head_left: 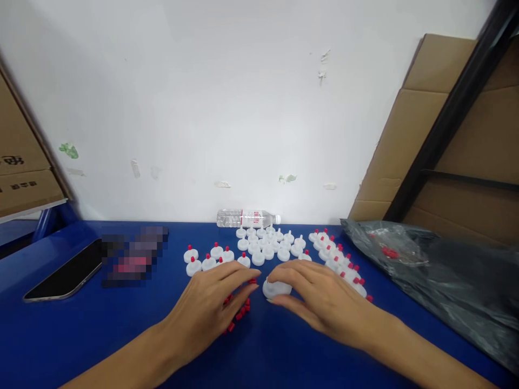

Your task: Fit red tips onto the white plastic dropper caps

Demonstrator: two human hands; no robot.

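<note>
My right hand (320,297) grips a white plastic cap (275,289) on the blue table (81,335), fingers curled round it. My left hand (211,308) lies over a small heap of loose red tips (239,314), its fingertips pinched near one red tip (253,281) right beside the white cap. Behind the hands stand several white caps without tips (263,246). Several white caps with red tips (208,259) sit to the left, and more caps with red tips (338,259) to the right.
A clear water bottle (247,218) lies against the white wall. A dark phone (67,278) rests at left beside a blurred object (133,256). A dark plastic bag (438,275) with red tips inside covers the right side. Cardboard boxes (466,140) lean at right.
</note>
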